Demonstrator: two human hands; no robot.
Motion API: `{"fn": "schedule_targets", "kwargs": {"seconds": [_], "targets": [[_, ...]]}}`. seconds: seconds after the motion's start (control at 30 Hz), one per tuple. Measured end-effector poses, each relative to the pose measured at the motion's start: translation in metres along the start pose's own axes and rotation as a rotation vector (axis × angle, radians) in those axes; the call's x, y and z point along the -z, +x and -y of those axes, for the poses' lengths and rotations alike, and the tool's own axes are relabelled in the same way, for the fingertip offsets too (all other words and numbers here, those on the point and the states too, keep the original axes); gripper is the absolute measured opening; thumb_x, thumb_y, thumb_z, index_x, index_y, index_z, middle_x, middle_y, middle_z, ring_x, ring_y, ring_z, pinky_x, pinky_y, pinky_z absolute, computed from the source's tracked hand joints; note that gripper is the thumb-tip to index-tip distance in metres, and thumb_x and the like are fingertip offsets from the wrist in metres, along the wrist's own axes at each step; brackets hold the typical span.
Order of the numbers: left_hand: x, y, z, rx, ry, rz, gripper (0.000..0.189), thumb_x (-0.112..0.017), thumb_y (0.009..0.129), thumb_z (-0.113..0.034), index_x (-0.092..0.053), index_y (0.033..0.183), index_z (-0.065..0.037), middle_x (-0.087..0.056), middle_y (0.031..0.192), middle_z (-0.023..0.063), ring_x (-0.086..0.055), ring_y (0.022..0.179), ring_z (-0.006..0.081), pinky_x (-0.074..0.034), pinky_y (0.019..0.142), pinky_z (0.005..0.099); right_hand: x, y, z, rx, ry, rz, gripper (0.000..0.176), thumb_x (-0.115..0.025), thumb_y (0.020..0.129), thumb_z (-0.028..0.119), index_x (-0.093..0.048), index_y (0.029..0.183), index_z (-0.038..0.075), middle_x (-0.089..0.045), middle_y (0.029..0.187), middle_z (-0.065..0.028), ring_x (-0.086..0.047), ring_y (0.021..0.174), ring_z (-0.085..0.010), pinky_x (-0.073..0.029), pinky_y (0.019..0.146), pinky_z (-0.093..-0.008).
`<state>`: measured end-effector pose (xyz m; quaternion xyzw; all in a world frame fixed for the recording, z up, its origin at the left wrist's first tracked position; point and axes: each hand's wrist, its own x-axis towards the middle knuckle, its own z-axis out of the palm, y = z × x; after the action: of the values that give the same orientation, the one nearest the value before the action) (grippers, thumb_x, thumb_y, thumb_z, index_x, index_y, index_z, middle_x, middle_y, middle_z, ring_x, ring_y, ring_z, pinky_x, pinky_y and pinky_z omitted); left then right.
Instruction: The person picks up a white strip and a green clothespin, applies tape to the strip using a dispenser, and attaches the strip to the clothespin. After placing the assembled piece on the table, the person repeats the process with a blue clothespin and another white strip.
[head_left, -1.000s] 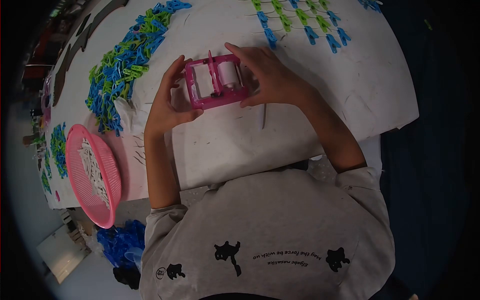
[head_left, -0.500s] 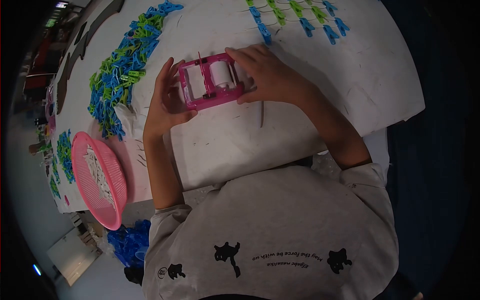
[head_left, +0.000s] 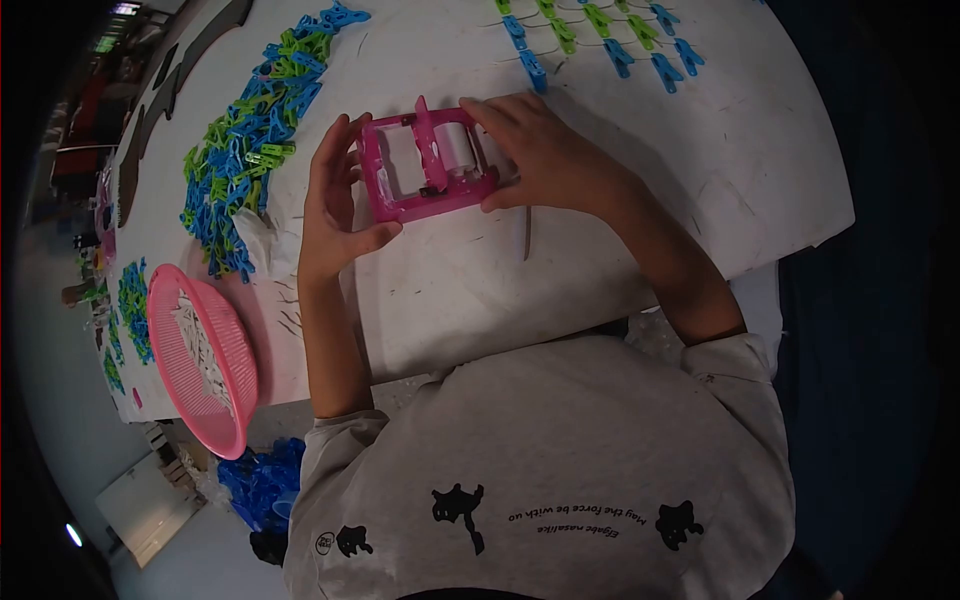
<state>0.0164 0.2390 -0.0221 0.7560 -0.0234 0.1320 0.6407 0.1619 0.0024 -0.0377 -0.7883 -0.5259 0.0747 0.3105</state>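
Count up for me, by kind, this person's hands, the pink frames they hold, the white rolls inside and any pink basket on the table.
Hands: 2, left hand and right hand
Pink frame: 1
White roll: 1
Pink basket: 1
Total: 5

Smooth white table before the person. Pink rectangular plastic frame between left hand and right hand; white cylindrical roll in its right half. Left of left hand: long blue-and-green plastic clip heap. Nearer, at table's near-left edge: round pink plastic mesh basket, thin white strips inside. Behind right hand: blue-and-green plastic clip rows on table.
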Motion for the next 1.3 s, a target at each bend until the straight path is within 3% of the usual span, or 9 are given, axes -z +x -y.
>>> {"fn": "schedule_targets", "kwargs": {"seconds": [1.0,1.3], "targets": [[0.005,-0.001,0.004,0.039,-0.006,0.02,0.119,-0.084,0.051,-0.011,-0.024,0.153,-0.006,-0.034,0.154,0.0162,-0.047,0.13,0.0253,-0.038,0.106,0.0374,-0.002,0.003,-0.003,0.007,-0.016,-0.056,0.115,-0.092,0.055,0.035,-0.032,0.148,0.005,-0.053,0.135,-0.0152,-0.043,0.128,-0.0354,-0.036,0.109,-0.0441],[0.002,0.001,-0.001,-0.005,-0.055,-0.021,0.118,-0.084,0.051,-0.012,-0.024,0.153,-0.005,-0.034,0.154,0.0166,-0.048,0.127,0.0248,-0.037,0.107,0.0383,0.001,0.008,-0.006,-0.006,0.232,-0.055,0.111,-0.094,0.049,0.029,-0.042,0.144,0.007,-0.059,0.131,-0.0128,-0.043,0.128,-0.0357,-0.036,0.108,-0.0434]]}}
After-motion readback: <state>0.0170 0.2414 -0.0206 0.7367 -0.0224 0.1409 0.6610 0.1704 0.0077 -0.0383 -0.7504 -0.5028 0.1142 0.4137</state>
